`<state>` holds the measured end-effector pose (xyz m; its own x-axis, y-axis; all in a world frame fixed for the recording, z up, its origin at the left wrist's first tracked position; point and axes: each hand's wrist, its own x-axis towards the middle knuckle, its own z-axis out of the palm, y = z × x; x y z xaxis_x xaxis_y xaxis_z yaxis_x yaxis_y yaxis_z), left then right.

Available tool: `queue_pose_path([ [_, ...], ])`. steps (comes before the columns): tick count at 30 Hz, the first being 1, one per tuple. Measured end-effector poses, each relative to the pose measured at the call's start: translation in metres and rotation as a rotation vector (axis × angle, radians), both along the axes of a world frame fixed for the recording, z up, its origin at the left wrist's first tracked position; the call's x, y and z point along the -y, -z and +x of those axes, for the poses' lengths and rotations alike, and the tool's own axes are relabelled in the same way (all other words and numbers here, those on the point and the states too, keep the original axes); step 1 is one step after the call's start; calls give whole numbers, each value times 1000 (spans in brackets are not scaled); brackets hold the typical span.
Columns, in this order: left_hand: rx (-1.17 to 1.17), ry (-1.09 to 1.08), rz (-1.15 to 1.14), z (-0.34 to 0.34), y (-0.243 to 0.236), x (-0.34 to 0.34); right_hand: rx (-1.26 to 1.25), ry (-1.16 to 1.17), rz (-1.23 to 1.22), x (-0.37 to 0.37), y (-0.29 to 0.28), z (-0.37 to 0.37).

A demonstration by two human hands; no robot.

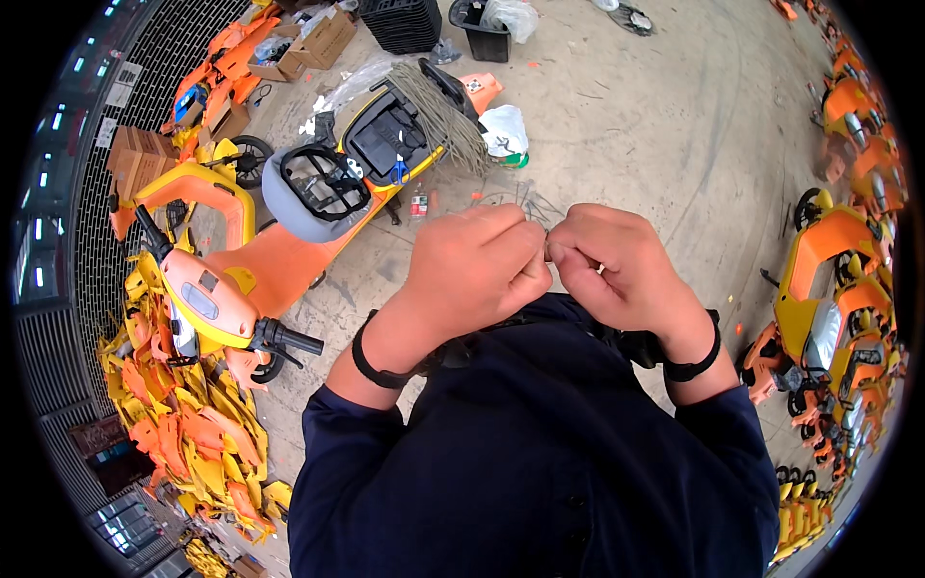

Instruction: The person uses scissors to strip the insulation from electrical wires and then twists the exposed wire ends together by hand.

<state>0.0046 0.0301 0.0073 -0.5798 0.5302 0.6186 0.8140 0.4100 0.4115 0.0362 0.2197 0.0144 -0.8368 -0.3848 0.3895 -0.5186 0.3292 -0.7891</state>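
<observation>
My left hand (482, 258) and my right hand (617, 260) meet in front of my chest, with thumbs and fingers pinched together. What lies between the fingertips is too small to make out. Just beyond the knuckles show several thin grey strands (540, 204); whether they are held or lie on the floor, I cannot tell. To the left stands an orange and yellow electric scooter (275, 265). Its grey seat (306, 217) is tipped up, and blue-handled scissors (400, 171) lie by the black storage compartment (385, 135). A bundle of long grey ties (443, 116) drapes over the scooter's rear.
Yellow and orange body panels (198, 433) are heaped on the left. Cardboard boxes (323, 39), stacked black crates (403, 21) and a black bin (480, 39) stand at the back. A small bottle (419, 202) is beside the scooter. More scooters (819, 260) line the right.
</observation>
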Motion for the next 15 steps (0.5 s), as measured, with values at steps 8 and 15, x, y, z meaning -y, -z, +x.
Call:
queue_pose_path([
  [8, 101, 75, 75, -2, -2, 2, 200, -104, -132, -5, -6, -2],
  [15, 184, 196, 26, -4, -7, 8, 203, -84, -122, -7, -6, -4],
])
